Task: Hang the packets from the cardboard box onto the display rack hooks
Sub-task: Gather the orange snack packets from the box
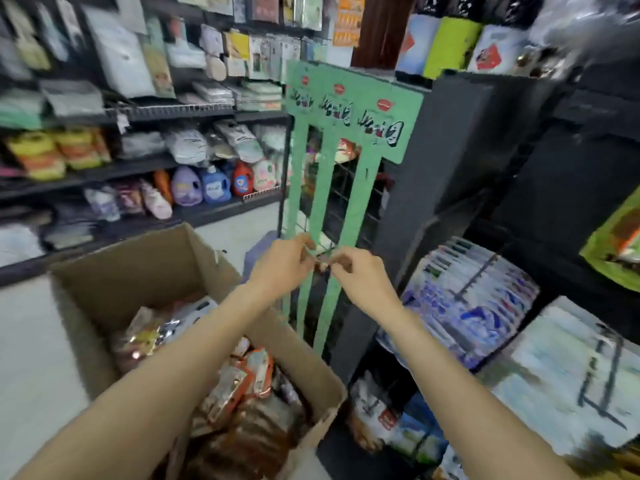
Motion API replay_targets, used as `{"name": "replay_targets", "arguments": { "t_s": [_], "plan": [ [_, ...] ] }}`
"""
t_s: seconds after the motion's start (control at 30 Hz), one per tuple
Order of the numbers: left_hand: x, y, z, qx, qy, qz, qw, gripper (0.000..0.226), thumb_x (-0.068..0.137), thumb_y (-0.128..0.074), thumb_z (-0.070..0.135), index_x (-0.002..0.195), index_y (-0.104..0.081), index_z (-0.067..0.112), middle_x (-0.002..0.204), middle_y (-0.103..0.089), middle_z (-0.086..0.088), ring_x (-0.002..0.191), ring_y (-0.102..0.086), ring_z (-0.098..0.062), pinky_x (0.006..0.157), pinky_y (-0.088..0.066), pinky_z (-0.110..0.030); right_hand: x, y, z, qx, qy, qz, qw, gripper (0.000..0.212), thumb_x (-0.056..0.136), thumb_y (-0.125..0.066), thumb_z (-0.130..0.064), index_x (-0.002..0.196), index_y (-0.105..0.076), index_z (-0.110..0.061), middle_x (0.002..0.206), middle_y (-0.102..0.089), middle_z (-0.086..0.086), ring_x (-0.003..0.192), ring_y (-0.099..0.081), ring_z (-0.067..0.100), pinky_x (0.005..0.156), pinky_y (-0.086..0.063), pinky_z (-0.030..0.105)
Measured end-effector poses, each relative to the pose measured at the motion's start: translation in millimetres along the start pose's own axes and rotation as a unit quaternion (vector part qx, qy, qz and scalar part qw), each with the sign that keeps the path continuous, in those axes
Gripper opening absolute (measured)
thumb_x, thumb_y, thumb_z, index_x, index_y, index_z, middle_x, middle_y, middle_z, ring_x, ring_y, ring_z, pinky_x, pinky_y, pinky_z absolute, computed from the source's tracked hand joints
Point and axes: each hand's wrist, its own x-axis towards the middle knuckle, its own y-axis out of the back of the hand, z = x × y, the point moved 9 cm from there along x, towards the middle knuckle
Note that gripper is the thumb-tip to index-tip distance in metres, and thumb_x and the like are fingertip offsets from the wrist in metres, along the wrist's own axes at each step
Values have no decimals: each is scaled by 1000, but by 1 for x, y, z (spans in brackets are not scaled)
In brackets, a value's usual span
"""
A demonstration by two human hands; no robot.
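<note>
Cardboard box [104, 289] was nearest, many packets [239, 379] left in it. Beyond its far edge, left hand [282, 263] and right hand [360, 275] pinched something small at the green display rack [346, 109]; too blurred to identify. One packet [344, 150] looked hung near the rack's top. Task looked barely started.

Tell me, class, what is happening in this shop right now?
A person is stocking a green display rack. Both the left hand and the right hand meet at the rack's strips, fingers pinching something small and blurred there. An open cardboard box below still holds many packets.
</note>
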Motion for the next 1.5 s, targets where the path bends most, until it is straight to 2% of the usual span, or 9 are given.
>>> {"name": "replay_targets", "arguments": {
  "t_s": [0.23, 0.33, 0.5, 0.7, 0.83, 1.03, 1.23, 1.37, 1.5],
  "plan": [
    [-44, 17, -233, 31, 230, -21, 972, 24, 92, -50, 25, 102, -59, 5, 105, -65, -20, 103, -59, -37, 78, -45, -39, 39, -197, -76, -9, 46, -143, 989, 20, 94, -49, -13, 108, -64, -10, 101, -66, 8, 92, -61, 25, 71, -45, 31],
    [-55, -4, -306, 72, 306, -127, 941, 34, 94, -47, 25, 117, -55, 2, 121, -58, -21, 114, -52, -38, 89, -44, -39, 55, -278, -76, -41, 25, -203, 978, 26, 94, -54, -18, 119, -57, -11, 112, -61, 11, 103, -57, 26, 76, -44, 32],
    [-70, -47, -387, 92, 384, -300, 868, 43, 98, -39, 25, 134, -42, 2, 136, -47, -15, 124, -47, -30, 99, -42, -36, 72, -381, -42, -50, -58, -300, 951, 71, 88, -61, -41, 146, -28, -17, 146, -36, 12, 134, -33, 31, 106, -34, 40],
    [-91, -51, -456, 28, 552, -200, 809, 87, 89, -61, 31, 148, -5, 1, 154, -9, -23, 142, -14, -39, 115, -17, -48, 74, -445, -21, -109, -67, -386, 914, 102, 79, -63, -60, 152, -1, -26, 157, 20, 8, 143, 22, 29, 117, -2, 46],
    [-97, -45, -485, 25, 597, -163, 785, 88, 91, -57, 34, 149, 2, 2, 154, -14, -19, 142, -14, -36, 116, -16, -46, 76, -457, -15, -130, -65, -401, 905, 108, 77, -67, -57, 151, 7, -29, 155, 28, 5, 142, 24, 26, 118, -2, 45],
    [-93, -31, -489, 54, 574, -132, 806, 46, 90, -56, 21, 132, -47, 3, 142, -38, -19, 134, -31, -36, 111, -29, -45, 78, -462, -8, -139, -84, -421, 892, 114, 73, -71, -57, 150, 9, -33, 158, 18, 6, 145, 15, 25, 119, -7, 46],
    [-49, -2, -435, 156, 435, -168, 871, 28, 91, -46, 4, 117, -56, 8, 121, -56, -13, 120, -48, -33, 109, -22, -50, 85, -458, -12, -105, -106, -406, 902, 110, 76, -75, -43, 150, 6, -32, 159, 4, 9, 147, 0, 27, 116, -19, 46],
    [-15, 14, -381, 249, 237, -172, 923, 24, 88, -46, -3, 97, -60, 13, 89, -61, -6, 98, -59, -30, 107, -21, -55, 111, -420, -48, 68, -93, -285, 952, 103, 77, -76, -24, 152, -6, -20, 151, -30, 12, 136, -34, 29, 107, -37, 40],
    [-6, 46, -345, 170, 165, -93, 967, 20, 94, -49, 10, 100, -66, 19, 94, -66, -5, 98, -58, -29, 92, -32, -42, 120, -346, -87, 163, -37, -149, 975, 60, 86, -66, -13, 139, -38, -18, 121, -58, 1, 107, -55, 11, 81, -43, 14]
  ]
}}
